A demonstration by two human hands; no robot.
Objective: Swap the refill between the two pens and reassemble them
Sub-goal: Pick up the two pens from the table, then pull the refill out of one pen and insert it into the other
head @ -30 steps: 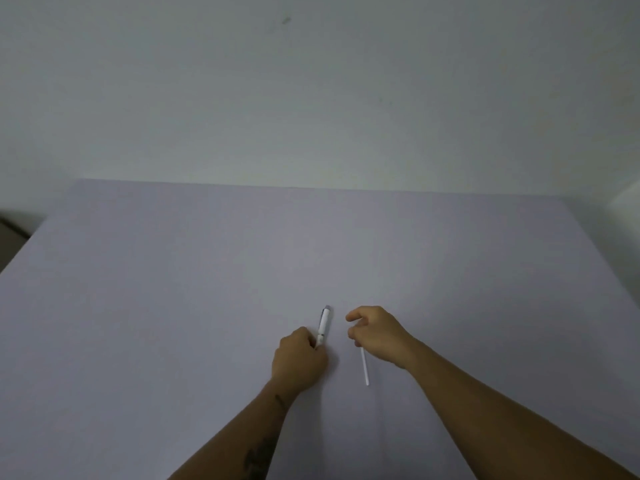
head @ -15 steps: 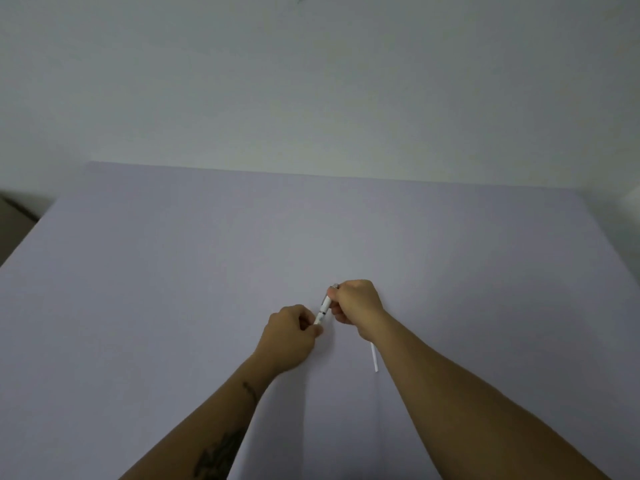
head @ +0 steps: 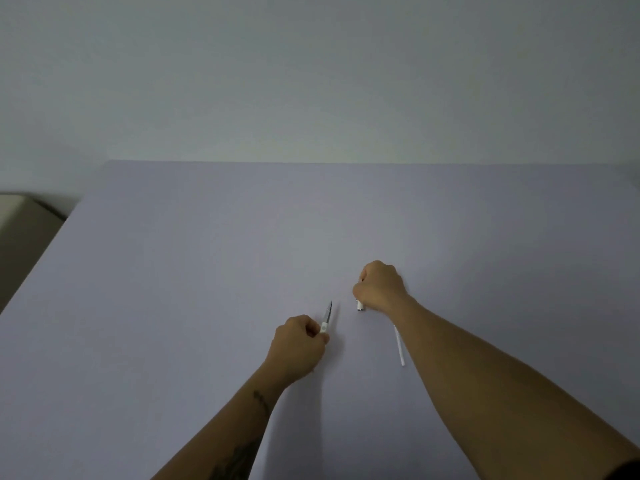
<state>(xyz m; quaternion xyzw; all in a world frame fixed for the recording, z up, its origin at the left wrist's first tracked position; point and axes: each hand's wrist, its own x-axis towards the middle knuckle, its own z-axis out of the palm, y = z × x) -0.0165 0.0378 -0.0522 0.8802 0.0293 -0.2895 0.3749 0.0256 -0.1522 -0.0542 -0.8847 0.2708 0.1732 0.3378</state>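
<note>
Lying across the lower part of the view, a pale lilac table is seen against a plain wall, with a beige object at the far left edge, only partly shown. Left of centre, the left hand is curled into a fist just above the table, and its fingers are closed around the lower end of a pen part. That part is made up of a white collar and a thin grey pointed tip, and it sticks up and away from the fist, tilted slightly to the right. A dark tattoo is visible on the left forearm. A bare strip of table is left between the two hands, which are held apart. To the right, the right hand is also clenched, knuckles up, and a short white pen barrel is gripped inside it; only the barrel's end is seen, poking out below the fist on its left side. The rest of the barrel is hidden by the fingers. Just beside the right wrist, a thin white refill is laid flat on the table, untouched by either hand; its upper end is tucked under the wrist and its lower end is pointed toward the camera.
</note>
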